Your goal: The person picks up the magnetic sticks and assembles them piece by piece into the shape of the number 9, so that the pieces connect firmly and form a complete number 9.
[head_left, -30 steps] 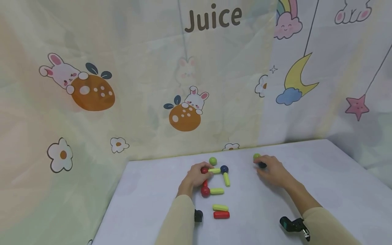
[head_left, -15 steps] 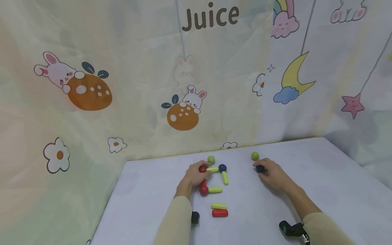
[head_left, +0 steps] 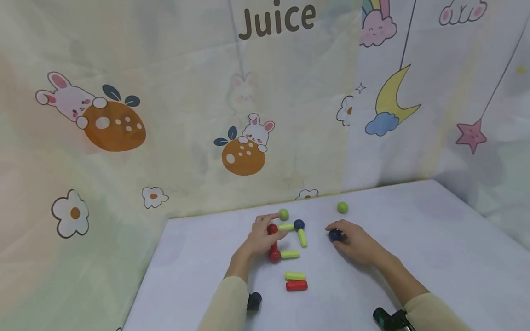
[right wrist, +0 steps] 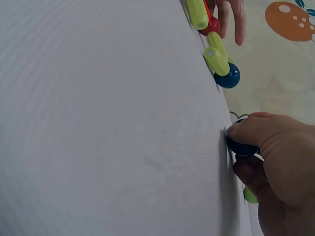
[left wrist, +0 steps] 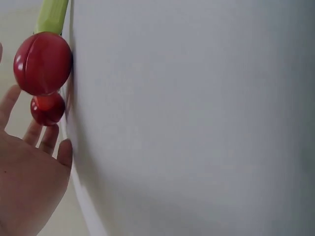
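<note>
My left hand (head_left: 259, 238) hovers over a joined frame with its fingers spread and holds nothing. Its index fingertip is right by a green ball (head_left: 283, 214). The frame has a red ball (head_left: 272, 229), a second red ball (head_left: 274, 256), a red stick between them partly hidden by the hand, a yellow-green stick (head_left: 290, 254), another along the far side (head_left: 285, 227), a dark blue ball (head_left: 299, 224) and a stick (head_left: 302, 238) coming toward me from it. To the right, my right hand (head_left: 357, 241) pinches a loose dark blue ball (right wrist: 242, 146) between thumb and fingers, close over the table.
A loose yellow-green stick (head_left: 295, 276) and a red stick (head_left: 296, 286) lie side by side nearer me. A second green ball (head_left: 342, 207) sits by the far edge of the white table (head_left: 198, 276). A printed cloth (head_left: 186, 115) hangs behind it.
My right hand has brought the dark blue ball away from the far green ball, to the left and nearer me. My left hand has loosened from the far red ball and spread its fingers.
</note>
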Available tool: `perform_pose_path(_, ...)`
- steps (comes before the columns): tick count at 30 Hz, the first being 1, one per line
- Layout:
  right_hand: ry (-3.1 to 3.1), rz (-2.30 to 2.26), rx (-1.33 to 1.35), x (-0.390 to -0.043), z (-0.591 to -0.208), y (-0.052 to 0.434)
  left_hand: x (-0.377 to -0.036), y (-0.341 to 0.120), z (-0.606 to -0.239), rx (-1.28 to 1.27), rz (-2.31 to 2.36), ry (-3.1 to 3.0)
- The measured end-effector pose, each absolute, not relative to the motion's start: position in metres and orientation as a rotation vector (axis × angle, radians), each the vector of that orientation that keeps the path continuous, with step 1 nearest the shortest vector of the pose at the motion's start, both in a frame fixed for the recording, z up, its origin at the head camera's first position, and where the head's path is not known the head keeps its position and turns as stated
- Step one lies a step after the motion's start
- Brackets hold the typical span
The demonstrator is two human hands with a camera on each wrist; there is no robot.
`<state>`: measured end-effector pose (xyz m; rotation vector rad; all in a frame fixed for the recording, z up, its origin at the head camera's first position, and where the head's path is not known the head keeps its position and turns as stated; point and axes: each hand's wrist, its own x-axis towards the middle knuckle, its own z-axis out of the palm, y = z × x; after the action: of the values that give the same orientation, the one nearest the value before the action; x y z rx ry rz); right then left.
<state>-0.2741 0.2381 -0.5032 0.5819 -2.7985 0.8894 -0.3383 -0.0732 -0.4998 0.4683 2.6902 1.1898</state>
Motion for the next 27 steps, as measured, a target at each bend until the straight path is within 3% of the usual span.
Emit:
perform_pose_path(17,-2.766,0.929,0.632,-0.265,-0.510,0.225,-0.303,-0.075,-0.488,0.837,0.749,2.821)
perform_pose_path(27,-2.787,0.986,0.637,-0.263,-0.509,0.214,-0.292,-0.070,-0.478,0.870,0.490,2.842)
